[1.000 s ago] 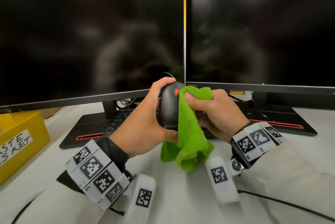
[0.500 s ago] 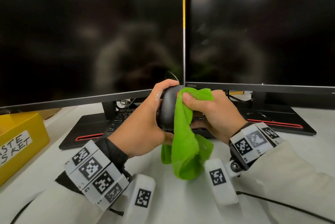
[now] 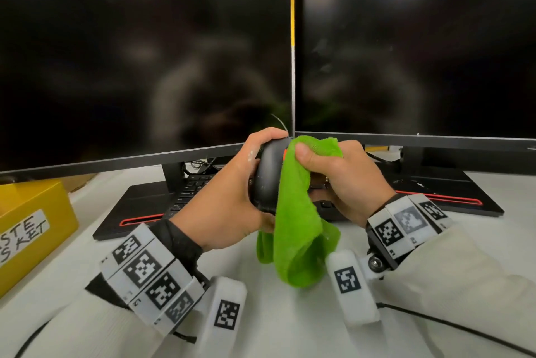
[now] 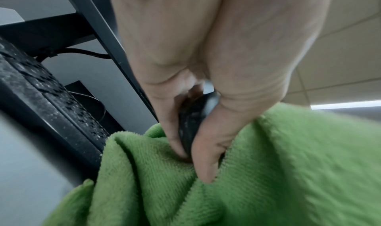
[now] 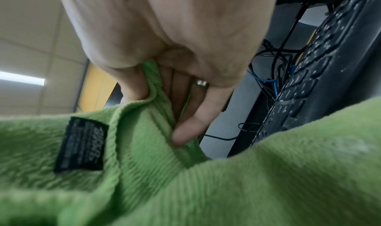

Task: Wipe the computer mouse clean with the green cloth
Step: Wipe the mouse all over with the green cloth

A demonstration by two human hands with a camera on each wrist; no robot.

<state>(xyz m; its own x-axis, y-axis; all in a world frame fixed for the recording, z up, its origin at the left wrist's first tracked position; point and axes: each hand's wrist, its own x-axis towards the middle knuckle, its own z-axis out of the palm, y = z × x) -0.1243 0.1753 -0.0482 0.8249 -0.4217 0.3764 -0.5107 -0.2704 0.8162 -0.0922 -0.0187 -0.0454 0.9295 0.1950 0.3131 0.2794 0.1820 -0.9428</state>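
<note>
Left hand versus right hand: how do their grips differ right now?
The left hand grips the black computer mouse, held on edge; the right hand grips the green cloth. The left touches the mouse bare; the right presses cloth against it, thumb on top. Both are raised above the desk, with tagged wristbands.

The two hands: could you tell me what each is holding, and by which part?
The left hand grips the mouse round its body; the right hand pinches the green cloth near its top edge.
</note>
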